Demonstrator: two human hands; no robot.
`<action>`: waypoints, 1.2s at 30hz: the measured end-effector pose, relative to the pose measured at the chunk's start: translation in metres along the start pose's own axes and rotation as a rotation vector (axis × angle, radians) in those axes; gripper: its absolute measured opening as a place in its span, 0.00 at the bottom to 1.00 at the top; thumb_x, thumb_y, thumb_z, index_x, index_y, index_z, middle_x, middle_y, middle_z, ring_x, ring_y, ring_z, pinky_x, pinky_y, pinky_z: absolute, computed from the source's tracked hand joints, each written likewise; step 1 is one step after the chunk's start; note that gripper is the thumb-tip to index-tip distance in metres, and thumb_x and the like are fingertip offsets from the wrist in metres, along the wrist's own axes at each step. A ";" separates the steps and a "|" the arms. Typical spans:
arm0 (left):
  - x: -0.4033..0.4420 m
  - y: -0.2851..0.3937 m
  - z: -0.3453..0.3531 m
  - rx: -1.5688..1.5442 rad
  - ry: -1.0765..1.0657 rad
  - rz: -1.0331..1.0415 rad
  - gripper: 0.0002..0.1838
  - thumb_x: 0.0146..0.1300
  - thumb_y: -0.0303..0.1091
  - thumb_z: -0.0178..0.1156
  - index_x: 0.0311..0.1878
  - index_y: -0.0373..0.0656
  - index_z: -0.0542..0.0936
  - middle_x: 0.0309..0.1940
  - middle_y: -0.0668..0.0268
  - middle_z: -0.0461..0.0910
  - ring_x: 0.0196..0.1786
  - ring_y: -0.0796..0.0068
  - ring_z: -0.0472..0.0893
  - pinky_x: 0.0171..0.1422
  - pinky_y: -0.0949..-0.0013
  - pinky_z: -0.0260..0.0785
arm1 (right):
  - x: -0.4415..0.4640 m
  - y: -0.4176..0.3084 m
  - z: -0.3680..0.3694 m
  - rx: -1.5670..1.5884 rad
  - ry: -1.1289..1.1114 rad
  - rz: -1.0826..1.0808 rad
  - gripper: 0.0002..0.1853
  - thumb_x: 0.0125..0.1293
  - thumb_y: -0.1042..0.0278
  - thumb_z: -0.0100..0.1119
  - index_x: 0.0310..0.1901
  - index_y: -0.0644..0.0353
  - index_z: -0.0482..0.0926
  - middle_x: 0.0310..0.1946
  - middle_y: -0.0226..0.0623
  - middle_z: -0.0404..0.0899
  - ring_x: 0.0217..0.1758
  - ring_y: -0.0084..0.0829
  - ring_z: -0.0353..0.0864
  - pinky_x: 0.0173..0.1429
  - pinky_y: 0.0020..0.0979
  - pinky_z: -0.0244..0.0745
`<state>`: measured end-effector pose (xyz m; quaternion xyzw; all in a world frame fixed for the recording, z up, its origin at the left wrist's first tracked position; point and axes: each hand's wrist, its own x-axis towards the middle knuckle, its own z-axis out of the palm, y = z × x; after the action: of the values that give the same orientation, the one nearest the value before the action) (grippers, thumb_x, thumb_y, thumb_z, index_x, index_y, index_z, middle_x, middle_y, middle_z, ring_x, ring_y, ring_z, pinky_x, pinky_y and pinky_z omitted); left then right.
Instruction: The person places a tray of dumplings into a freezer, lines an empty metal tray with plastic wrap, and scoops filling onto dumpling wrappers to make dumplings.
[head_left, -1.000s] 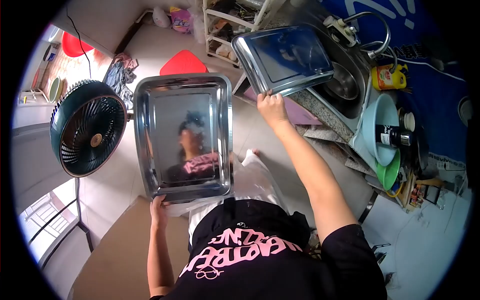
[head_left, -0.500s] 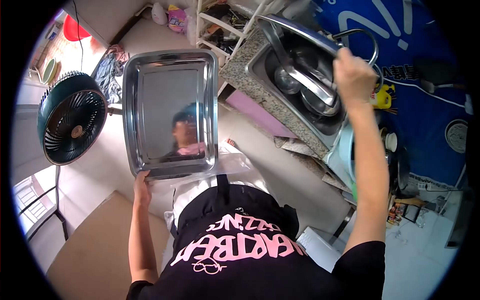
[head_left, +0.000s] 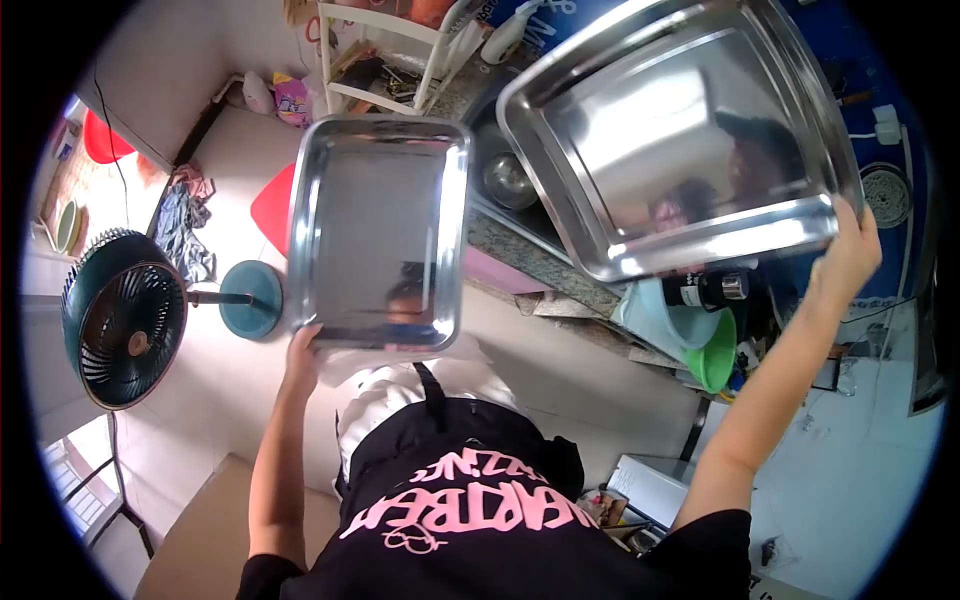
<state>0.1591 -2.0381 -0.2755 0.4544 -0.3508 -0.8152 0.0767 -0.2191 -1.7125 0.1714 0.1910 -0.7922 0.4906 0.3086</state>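
My left hand grips the bottom left corner of a rectangular steel tray, its shiny hollow side facing me. A second steel tray is raised at the upper right, tilted, with its inside toward me. My right hand is closed on that tray's lower right corner. Behind the raised tray, the sink is mostly hidden; a metal bowl shows at its left part.
A green fan stands at the left on a round base. Beyond the left tray is a red stool. A white rack stands at the top. Blue and green basins sit below the raised tray.
The right tray has swung up and right from over the sink, and its hollow side now faces me. The left tray stays in my left hand, slightly farther right in view.
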 end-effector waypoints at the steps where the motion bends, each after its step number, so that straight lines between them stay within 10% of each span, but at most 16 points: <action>1: 0.006 0.009 0.019 0.010 0.008 -0.016 0.16 0.57 0.42 0.55 0.45 0.42 0.76 0.36 0.68 0.75 0.38 0.77 0.73 0.39 0.75 0.63 | -0.002 0.001 -0.015 -0.049 0.038 0.049 0.12 0.55 0.78 0.59 0.41 0.71 0.79 0.33 0.37 0.80 0.33 0.24 0.78 0.38 0.22 0.71; 16: 0.143 0.024 0.121 0.051 -0.202 0.028 0.11 0.55 0.39 0.55 0.36 0.42 0.76 0.26 0.71 0.71 0.25 0.80 0.67 0.30 0.75 0.58 | -0.132 -0.030 -0.168 -0.338 0.245 0.275 0.08 0.61 0.76 0.56 0.41 0.70 0.76 0.33 0.39 0.78 0.33 0.26 0.78 0.38 0.23 0.74; 36: 0.155 0.055 0.147 0.197 -0.234 -0.107 0.12 0.54 0.38 0.54 0.32 0.39 0.77 0.22 0.63 0.74 0.22 0.72 0.71 0.27 0.69 0.63 | -0.178 -0.027 -0.177 -0.258 0.271 0.267 0.07 0.59 0.78 0.57 0.39 0.68 0.76 0.34 0.39 0.79 0.31 0.25 0.78 0.33 0.21 0.74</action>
<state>-0.0579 -2.0736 -0.2966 0.3795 -0.4111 -0.8271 -0.0531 -0.0177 -1.5662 0.1268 -0.0239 -0.8180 0.4430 0.3662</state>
